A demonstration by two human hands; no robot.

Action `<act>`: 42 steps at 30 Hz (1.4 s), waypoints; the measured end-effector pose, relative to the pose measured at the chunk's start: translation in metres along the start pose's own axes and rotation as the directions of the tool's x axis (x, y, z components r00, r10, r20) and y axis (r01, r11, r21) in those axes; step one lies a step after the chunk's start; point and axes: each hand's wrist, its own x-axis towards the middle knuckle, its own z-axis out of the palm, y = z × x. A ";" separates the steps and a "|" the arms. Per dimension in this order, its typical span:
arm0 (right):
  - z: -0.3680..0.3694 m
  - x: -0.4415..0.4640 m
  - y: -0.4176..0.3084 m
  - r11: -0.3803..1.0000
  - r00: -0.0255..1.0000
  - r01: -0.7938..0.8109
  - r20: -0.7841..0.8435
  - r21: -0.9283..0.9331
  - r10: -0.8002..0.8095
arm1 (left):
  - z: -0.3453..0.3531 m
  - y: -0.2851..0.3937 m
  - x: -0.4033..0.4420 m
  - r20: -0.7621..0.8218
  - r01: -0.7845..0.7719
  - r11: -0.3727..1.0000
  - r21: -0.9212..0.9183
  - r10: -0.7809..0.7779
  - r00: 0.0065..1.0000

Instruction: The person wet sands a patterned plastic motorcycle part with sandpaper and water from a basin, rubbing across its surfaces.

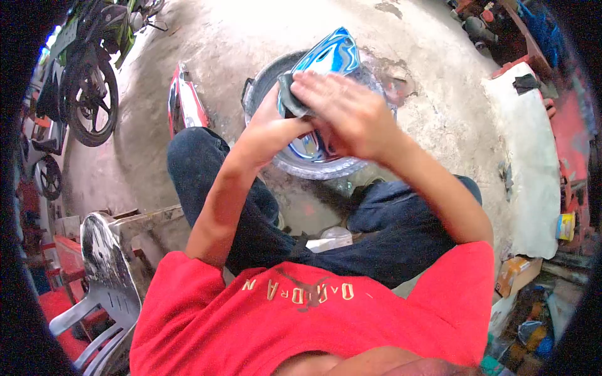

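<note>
Wearing a red shirt and dark jeans, sitting near a white chair. Clamping the grip of the left hand on the blue-and-white panel. Laying the right hand over the grey sheet — extending the fingers flat, side by side, and pressing the sheet against the panel. Holding the panel tilted over the tub. Having a red-and-white piece lying on the floor past the left knee — and a motorbike standing farther off, leftward.
</note>
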 end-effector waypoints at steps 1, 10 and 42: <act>-0.002 -0.002 0.021 0.997 0.998 -0.053 0.025 -0.049 0.054 | 0.004 0.018 -0.002 0.070 0.102 0.994 -0.038 -0.099 0.993; -0.005 -0.001 0.021 0.993 0.993 0.088 0.068 0.079 -0.093 | 0.002 0.017 -0.001 0.077 0.134 0.987 -0.083 -0.128 0.989; -0.007 0.010 0.025 0.996 0.997 0.024 0.078 -0.089 -0.017 | 0.001 0.018 0.012 0.009 0.085 0.981 -0.175 -0.085 0.996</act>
